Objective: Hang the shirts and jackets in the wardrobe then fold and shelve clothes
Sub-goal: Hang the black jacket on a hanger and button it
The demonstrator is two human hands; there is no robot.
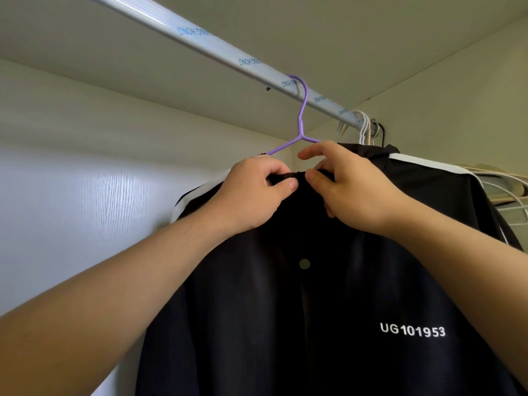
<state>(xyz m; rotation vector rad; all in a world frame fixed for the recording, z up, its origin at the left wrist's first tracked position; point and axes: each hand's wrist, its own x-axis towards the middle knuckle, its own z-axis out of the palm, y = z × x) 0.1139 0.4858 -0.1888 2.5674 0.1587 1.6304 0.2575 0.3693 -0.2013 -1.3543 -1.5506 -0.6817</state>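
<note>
Head view: at the middle of the frame the left hand has its thumb and curled fingers closed on the collar of a black jacket, pinching the dark fabric. Just beside it, almost touching, the right hand pinches the same collar edge, with its thumb on the front and its fingers bent over the top. Both forearms reach up from the lower corners of the frame.

The jacket hangs below the hands and fills the lower middle and lower right. It has white stripes along both shoulders, a round metal snap button below the collar, and white lettering reading UG101953 at the lower right.

The jacket sits on a purple hanger, whose hook loops over a pale metal rail running from the upper left toward the right of centre. Further right along the rail a cluster of white hangers is bunched together. At the right edge, behind the jacket's shoulder, are more white wire hangers. A pale wardrobe wall fills the left side.
</note>
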